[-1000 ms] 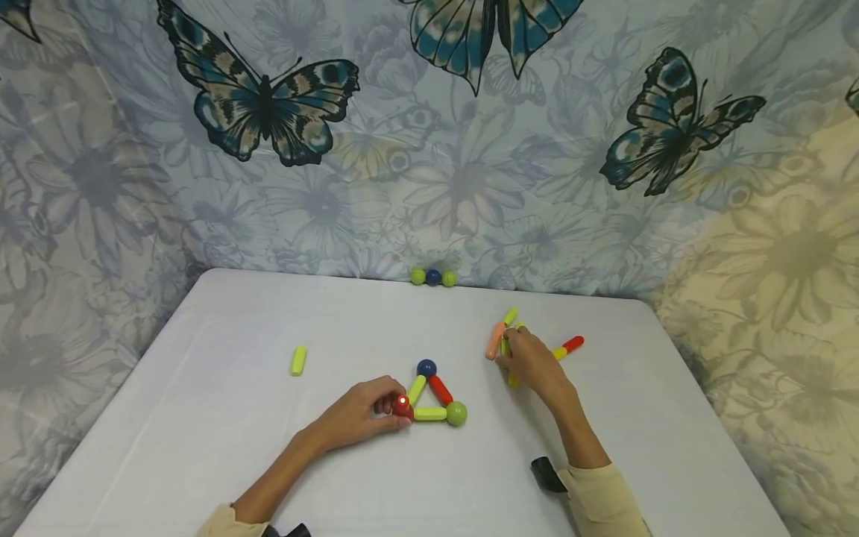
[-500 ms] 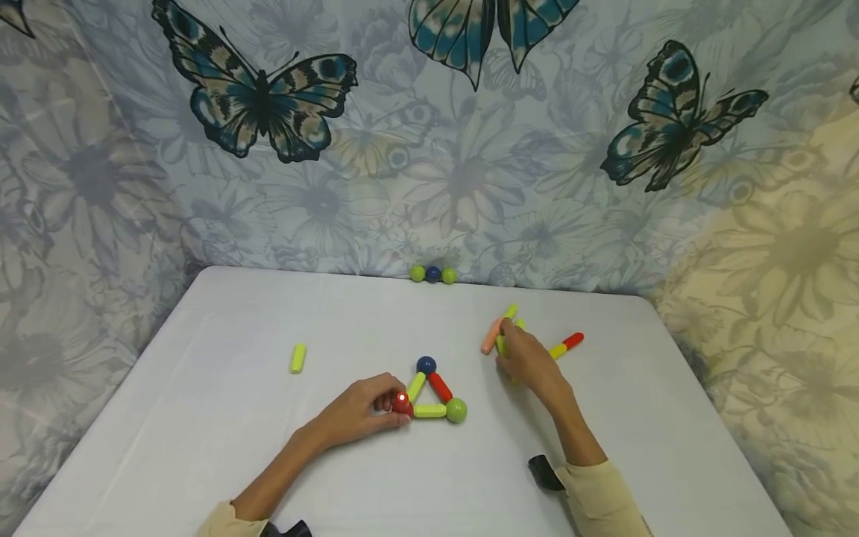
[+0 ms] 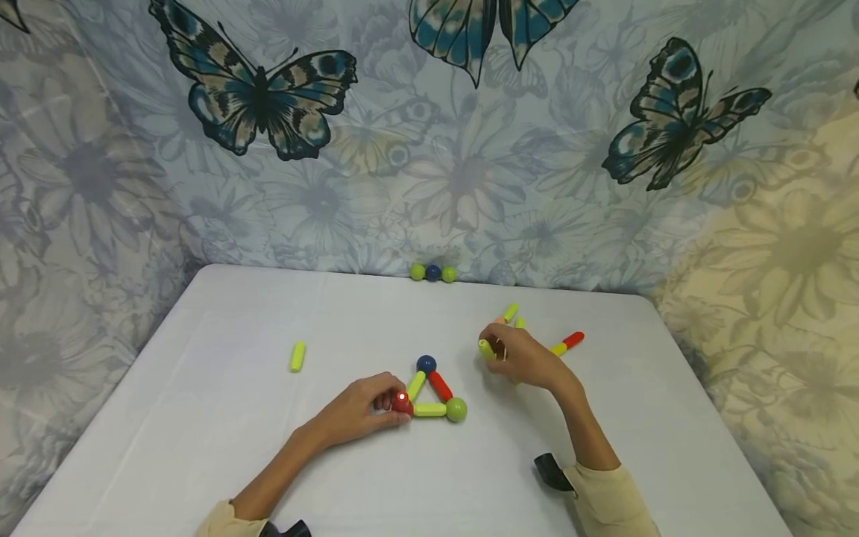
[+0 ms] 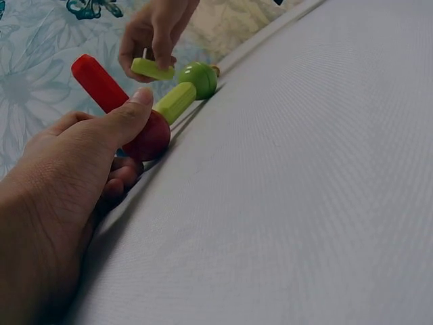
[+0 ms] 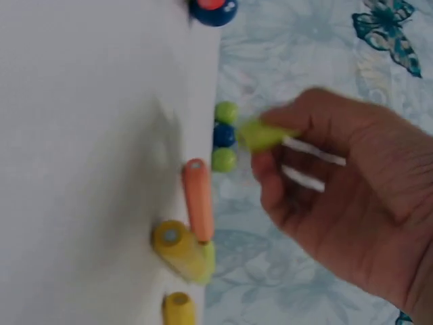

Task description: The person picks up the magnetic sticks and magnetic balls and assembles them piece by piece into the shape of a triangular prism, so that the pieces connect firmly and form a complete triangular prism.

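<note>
A flat triangle of sticks and balls lies mid-table: red ball, blue ball, green ball, joined by two green sticks and a red stick. My left hand pinches the red ball between thumb and fingers. My right hand is lifted off the table and holds a lime-green stick in its fingertips, seen too as the green stick and, blurred, the same stick.
Loose sticks lie behind my right hand: an orange stick, yellow ones, a yellow-and-red stick. A lone green stick lies at left. Three balls sit by the back wall. The white table meets butterfly cloth.
My right hand has lifted a lime-green stick from the loose pile and moved it left, toward the triangle. My left hand has stayed on the red ball.
</note>
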### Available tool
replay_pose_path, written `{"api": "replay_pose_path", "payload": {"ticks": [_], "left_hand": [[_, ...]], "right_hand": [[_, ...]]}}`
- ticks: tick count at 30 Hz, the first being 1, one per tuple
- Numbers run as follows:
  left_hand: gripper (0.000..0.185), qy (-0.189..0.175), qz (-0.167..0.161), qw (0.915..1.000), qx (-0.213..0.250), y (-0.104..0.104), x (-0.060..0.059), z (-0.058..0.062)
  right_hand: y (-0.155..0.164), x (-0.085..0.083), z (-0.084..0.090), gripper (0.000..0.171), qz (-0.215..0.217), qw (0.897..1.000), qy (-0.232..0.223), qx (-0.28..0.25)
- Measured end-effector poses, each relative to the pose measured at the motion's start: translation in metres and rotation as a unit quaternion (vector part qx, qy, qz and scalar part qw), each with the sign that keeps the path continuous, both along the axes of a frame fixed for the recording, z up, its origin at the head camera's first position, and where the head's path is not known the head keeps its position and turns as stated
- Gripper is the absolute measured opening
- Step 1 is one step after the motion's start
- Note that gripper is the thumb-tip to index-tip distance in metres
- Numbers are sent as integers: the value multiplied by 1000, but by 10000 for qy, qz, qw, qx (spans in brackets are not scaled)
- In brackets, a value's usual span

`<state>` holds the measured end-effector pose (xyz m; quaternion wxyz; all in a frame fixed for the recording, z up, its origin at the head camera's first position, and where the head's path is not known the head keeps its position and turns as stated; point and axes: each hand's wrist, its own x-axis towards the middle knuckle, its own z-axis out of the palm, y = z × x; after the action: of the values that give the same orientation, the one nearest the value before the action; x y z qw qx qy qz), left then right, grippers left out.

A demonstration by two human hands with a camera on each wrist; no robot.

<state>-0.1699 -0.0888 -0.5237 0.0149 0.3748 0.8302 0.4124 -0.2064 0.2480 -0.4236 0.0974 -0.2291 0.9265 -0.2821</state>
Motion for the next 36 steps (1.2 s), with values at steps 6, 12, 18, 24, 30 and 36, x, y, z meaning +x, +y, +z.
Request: {"api": "replay_pose_path", "payload": {"ticks": [6,12,18,24,30,36], "left_hand": [[28,-63,13,10000,4,-1,-2,-1],[26,-106,23,9999,26,-1,-2,2],[25,-252,37,9997,3,0,0,3],[23,-227,26,9997,3,1,0,2],[24,-225,15,9997,0,1,0,3],[25,-126,14,9999,-22,1,0,2]], "right_hand": [[-14,12,22,24,1493,9870,-558,203],[-25,20,29,20,2079,9754,-730,102],[-34,22,23,22,2186,9697,-1036,356],[-37,23,19,24,2108,9683,-1239,506],[-39,23,17,22,2023,9729,-1003,501],[-41,22,14,21,2019,9717,-1076,591]]}}
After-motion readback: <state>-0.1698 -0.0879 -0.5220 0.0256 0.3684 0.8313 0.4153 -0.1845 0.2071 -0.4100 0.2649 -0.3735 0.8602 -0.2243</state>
